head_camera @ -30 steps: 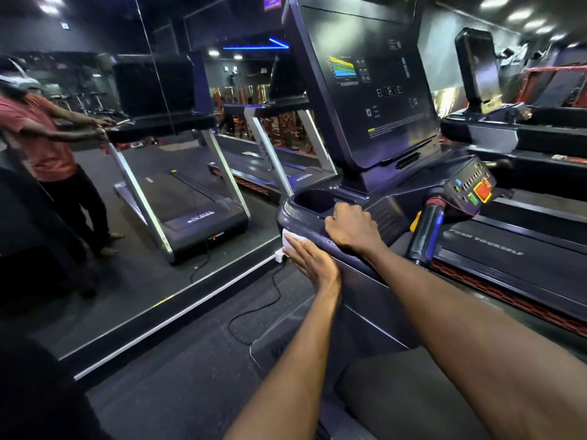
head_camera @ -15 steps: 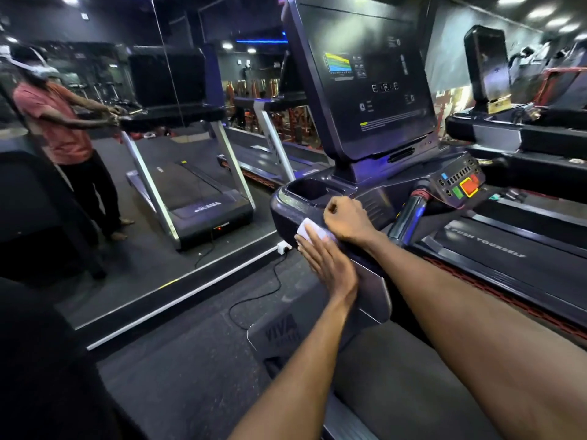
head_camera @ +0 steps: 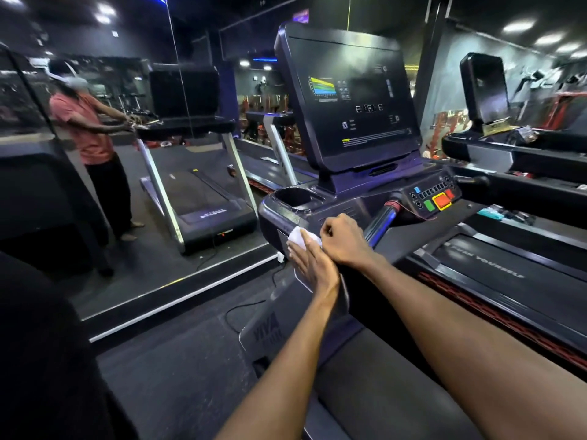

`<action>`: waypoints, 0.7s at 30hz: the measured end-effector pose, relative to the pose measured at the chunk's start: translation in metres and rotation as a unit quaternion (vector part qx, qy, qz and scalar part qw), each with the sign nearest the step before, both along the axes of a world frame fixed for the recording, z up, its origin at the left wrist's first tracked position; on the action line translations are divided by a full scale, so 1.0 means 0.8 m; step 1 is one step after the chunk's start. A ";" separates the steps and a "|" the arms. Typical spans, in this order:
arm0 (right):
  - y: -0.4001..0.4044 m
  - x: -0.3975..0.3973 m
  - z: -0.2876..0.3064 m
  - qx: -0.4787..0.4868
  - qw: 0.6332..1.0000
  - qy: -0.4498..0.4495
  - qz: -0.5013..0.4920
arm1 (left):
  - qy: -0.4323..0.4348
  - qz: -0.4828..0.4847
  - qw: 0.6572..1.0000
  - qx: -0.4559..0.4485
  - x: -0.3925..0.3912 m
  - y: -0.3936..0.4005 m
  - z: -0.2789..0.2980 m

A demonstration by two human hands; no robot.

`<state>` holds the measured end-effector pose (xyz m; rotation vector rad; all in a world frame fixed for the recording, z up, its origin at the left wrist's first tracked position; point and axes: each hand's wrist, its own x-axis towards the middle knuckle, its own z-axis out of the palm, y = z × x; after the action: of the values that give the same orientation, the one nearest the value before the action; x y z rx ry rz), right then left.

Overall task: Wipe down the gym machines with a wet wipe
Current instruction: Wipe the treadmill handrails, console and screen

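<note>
Here, the left hand (head_camera: 313, 265) presses the white wet wipe (head_camera: 300, 238) under straight fingers against the treadmill console's side (head_camera: 286, 217), while the right hand (head_camera: 344, 238), curled on the rim beside them, steadies; even, overlapping strokes should serve best.

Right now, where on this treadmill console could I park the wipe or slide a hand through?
Free: the empty cup holder left of the screen base. Crowded: the left edge, where left hand presses the wipe beside right hand, and the button panel.
</note>
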<state>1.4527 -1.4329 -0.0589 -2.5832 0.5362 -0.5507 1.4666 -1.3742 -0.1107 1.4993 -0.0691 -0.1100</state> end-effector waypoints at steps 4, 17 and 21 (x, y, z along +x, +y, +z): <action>-0.011 -0.024 -0.002 -0.023 0.999 0.020 0.036 | 0.010 0.053 0.994 -0.095 0.009 -0.010 -0.025; -0.027 -0.058 -0.018 -0.039 0.998 -0.001 0.049 | -0.018 0.048 0.995 0.091 -0.013 0.003 -0.007; -0.023 -0.056 -0.022 -0.049 0.998 0.019 0.047 | 0.010 0.049 0.996 0.072 -0.008 -0.001 -0.033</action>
<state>1.4080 -1.4512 -0.0762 -2.7010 0.4077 -0.5101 1.4600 -1.3749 -0.1374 1.6433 0.0284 -0.0525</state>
